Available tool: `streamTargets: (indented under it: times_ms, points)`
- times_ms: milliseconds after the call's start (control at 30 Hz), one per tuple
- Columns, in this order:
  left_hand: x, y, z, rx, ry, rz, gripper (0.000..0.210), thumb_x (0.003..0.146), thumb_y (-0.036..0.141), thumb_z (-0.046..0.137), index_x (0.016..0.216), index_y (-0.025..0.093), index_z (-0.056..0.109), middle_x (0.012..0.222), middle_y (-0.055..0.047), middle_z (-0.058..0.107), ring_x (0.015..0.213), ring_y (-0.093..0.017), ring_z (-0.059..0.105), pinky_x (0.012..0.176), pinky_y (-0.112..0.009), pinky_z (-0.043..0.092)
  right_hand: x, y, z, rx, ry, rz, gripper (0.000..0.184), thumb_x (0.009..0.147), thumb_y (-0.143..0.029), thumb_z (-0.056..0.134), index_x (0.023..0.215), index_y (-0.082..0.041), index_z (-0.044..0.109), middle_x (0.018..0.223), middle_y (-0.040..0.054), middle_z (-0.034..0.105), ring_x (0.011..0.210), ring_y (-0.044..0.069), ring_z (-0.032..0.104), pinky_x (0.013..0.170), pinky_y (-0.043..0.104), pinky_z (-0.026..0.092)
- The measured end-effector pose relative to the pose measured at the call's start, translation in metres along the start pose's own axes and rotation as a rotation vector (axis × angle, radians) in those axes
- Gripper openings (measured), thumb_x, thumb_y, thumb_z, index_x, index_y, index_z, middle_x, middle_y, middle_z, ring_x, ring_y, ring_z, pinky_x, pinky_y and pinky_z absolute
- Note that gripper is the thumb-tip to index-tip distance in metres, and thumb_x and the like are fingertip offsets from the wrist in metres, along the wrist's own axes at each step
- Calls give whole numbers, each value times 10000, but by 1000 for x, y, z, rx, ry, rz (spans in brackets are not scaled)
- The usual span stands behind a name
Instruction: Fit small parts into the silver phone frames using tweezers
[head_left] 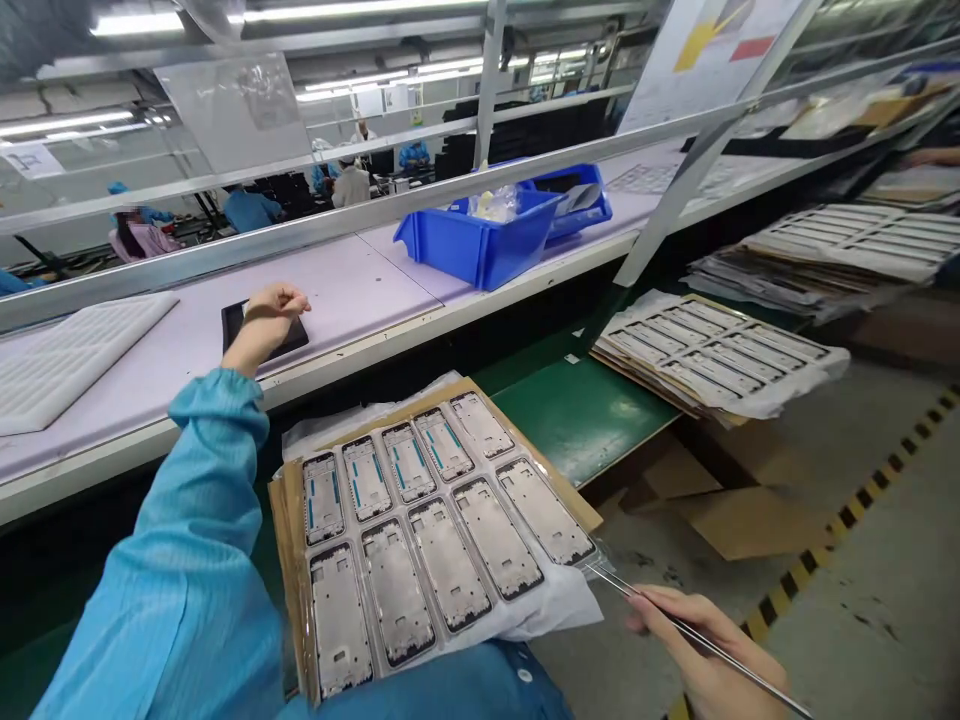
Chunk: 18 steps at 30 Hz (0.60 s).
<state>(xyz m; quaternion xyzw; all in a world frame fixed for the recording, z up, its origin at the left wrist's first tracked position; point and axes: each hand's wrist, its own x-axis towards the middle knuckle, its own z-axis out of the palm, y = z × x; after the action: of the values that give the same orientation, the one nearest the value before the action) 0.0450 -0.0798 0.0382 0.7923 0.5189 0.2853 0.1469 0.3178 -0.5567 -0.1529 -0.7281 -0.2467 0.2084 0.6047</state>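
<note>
My right hand (701, 640) grips a pair of metal tweezers (616, 582). Their tips are by the right corner of a tray of phone middle frames (450, 565), bedded in a clear sheet over stacked cardboard (574, 505). Several frames in the back row carry blue strips (397, 465); the others are bare metal. My left hand (268, 318) reaches onto the pale bench over a flat black piece (289, 342), its fingers curled together. What they hold, if anything, I cannot make out.
Blue bins (487, 235) with plastic bags stand on the bench (352, 290). A white slotted tray (82, 355) lies at left. More stacks of frames (712, 350) sit to the right on a green shelf (585, 410). A metal post (675, 200) slants across.
</note>
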Motion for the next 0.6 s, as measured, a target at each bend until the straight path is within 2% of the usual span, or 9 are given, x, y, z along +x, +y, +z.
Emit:
streamTargets:
  times_ms: [67, 100, 200, 300, 400, 500, 600]
  points:
    - [-57, 10, 22, -418, 19, 80, 183, 859, 334, 674, 809, 159, 684, 796, -38, 681, 719, -135, 576, 719, -248, 479, 0, -4, 14, 40, -77, -16, 285, 631, -493, 876, 639, -221, 789, 680, 97, 754, 522, 250, 698, 483, 311, 631]
    - [-91, 14, 37, -603, 23, 43, 259, 813, 404, 742, 748, 163, 675, 730, -28, 653, 676, -132, 561, 677, -251, 475, 2, -6, 21, 57, -111, -33, 283, 648, -475, 878, 641, -208, 786, 674, 98, 755, 503, 238, 693, 464, 296, 622]
    - [-189, 27, 85, -1128, -53, -219, 454, 627, 551, 898, 679, 166, 664, 616, 1, 580, 584, -119, 517, 558, -241, 433, 11, -18, 41, 82, -238, -103, 251, 712, -416, 871, 653, -194, 771, 661, 87, 751, 493, 218, 696, 450, 269, 611]
    - [-258, 51, 115, -1483, -114, -454, 441, 615, 501, 942, 662, 160, 666, 604, 15, 544, 578, -94, 486, 546, -217, 414, 26, -45, 58, 142, -333, -228, 183, 754, -331, 866, 682, -205, 757, 676, 63, 759, 510, 202, 707, 468, 261, 621]
    - [-284, 84, 118, -1690, -111, -528, 389, 640, 430, 953, 698, 164, 676, 623, 18, 544, 590, -81, 468, 557, -205, 405, 40, -78, 72, 286, -426, -443, 104, 772, -175, 847, 787, -234, 762, 740, 38, 785, 587, 216, 747, 509, 281, 648]
    - [-287, 115, 112, -1795, -105, -479, 357, 680, 395, 937, 712, 165, 667, 629, 20, 542, 579, -76, 454, 553, -200, 394, 51, -103, 81, 365, -557, -665, 264, 775, -44, 802, 930, -256, 771, 836, 31, 807, 671, 229, 779, 568, 292, 669]
    - [-284, 144, 115, -1825, -107, -431, 328, 715, 358, 920, 715, 163, 657, 673, 10, 568, 598, -79, 482, 567, -200, 399, 66, -111, 80, 399, -642, -773, 316, 791, -24, 779, 999, -261, 763, 876, 22, 810, 672, 215, 780, 559, 272, 661]
